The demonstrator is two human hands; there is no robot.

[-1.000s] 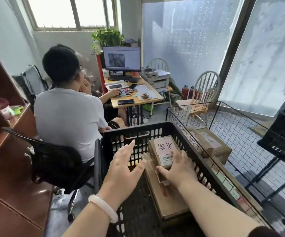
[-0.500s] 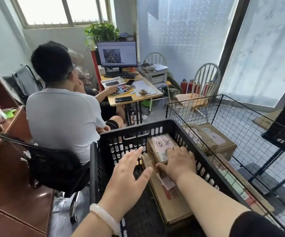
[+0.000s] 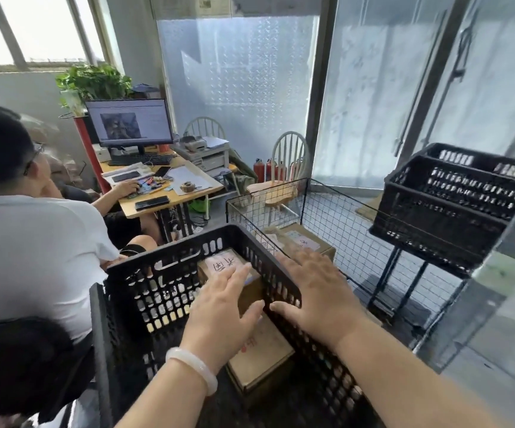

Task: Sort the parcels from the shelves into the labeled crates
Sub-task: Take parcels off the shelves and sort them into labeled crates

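Left hand (image 3: 222,310) is flat, fingers spread, gripping nothing. It hovers low over the small parcel (image 3: 219,264) with the handwritten label. That parcel sits inside the black crate (image 3: 170,251), tucked against the crate's right wall, stacked on top of a bigger flat box (image 3: 259,359).

Right hand (image 3: 315,288) is just as loose and splayed, holding nothing, but it's over the crate's right rim, so the wall runs between it and the parcel.

So the left hand is clearly the nearer one. The parcel lies right under and just ahead of its fingertips. The parcel's long side looks like it runs away from the camera, roughly in line with the left forearm.

Can't honestly tell whether the left fingertips are touching the parcel top or just floating above it, there's motion blur there.

My read: this one's already dropped where it belongs and both hands are free for the next grab. Beyond the rim, the wire basket (image 3: 342,217) holds another box (image 3: 308,242).
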